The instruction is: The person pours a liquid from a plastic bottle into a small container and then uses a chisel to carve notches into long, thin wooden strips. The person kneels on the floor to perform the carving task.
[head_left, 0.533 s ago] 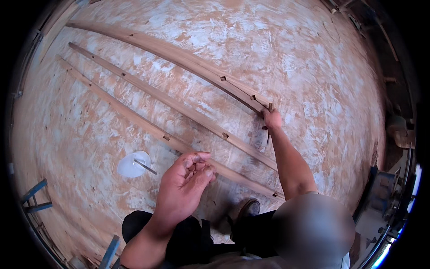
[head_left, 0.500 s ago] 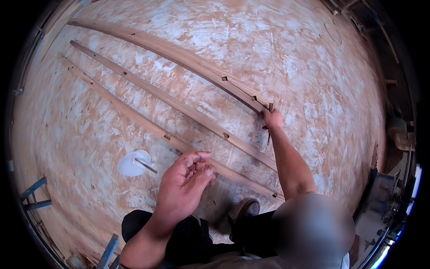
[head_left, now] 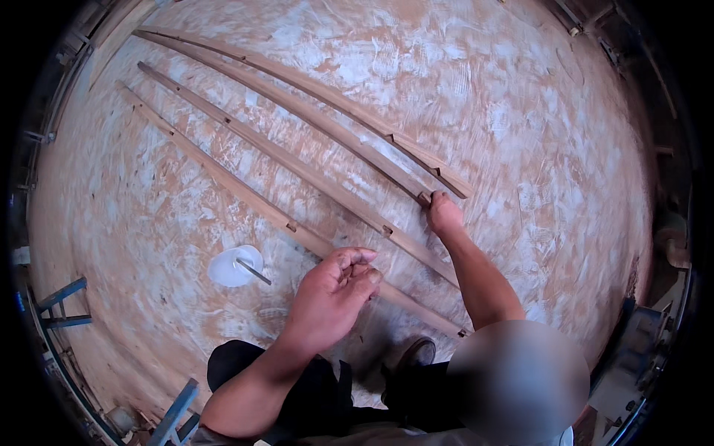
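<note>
My right hand (head_left: 445, 213) is closed around the near end of a long wooden strip (head_left: 331, 128). A second notched wooden strip (head_left: 331, 93) lies just beyond it, apart at the near end and close to it at the far left. My left hand (head_left: 338, 290) hovers in front of me over a nearer strip. Its fingers curl loosely, the thumb stands a little apart from the forefinger, and nothing shows between them. Two more notched strips, a middle strip (head_left: 297, 171) and a near strip (head_left: 230, 182), lie on the mottled floor (head_left: 535, 163).
Left of my left hand stands a white plastic container (head_left: 232, 269) with a thin stick (head_left: 256, 273) in it. Blue metal legs (head_left: 65, 306) rise at the left edge. At lower right a blurred round patch (head_left: 518, 379) covers part of the view. Machinery (head_left: 632, 349) lines the right edge.
The two farthest strips, together before, now lie apart at their near ends. My right hand has shifted slightly left and down with the nearer one. My left hand keeps its curled pose.
</note>
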Motion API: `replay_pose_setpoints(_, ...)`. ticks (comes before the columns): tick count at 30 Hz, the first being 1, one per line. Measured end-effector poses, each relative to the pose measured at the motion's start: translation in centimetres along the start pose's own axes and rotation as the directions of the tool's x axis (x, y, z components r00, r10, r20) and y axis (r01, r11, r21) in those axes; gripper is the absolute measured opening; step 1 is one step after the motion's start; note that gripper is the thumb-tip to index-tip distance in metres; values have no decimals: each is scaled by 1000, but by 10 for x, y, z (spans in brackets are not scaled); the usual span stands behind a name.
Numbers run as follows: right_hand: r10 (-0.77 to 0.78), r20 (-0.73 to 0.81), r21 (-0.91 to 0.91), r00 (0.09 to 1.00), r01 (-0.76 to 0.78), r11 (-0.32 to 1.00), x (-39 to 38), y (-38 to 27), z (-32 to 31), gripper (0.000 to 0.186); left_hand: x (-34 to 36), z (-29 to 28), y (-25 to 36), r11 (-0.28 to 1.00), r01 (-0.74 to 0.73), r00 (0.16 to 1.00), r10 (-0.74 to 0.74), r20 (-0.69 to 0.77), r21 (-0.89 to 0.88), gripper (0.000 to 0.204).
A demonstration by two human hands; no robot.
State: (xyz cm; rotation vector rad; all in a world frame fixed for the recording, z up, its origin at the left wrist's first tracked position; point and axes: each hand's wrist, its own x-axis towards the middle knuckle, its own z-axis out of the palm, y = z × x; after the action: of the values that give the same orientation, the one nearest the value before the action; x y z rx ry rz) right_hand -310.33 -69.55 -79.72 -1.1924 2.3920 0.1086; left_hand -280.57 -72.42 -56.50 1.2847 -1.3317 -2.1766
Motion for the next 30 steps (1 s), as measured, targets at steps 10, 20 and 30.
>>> replay_pose_setpoints(10,-459,-92,-100,884,450,887,-146,-38,-143,33,71,-25,4,916,60,922,-203,-330,-396,54)
replay_pose_setpoints(20,-589,-315,255,744,664,703,-275,-63,-231,11,81,-55,28,531,-279,906,-130,-402,-800,31)
replay_pose_setpoints(30,-377,-478,865,793,350,-361,-249,-136,-275,40,49,-46,40,500,-258,925,-120,-361,-826,44)
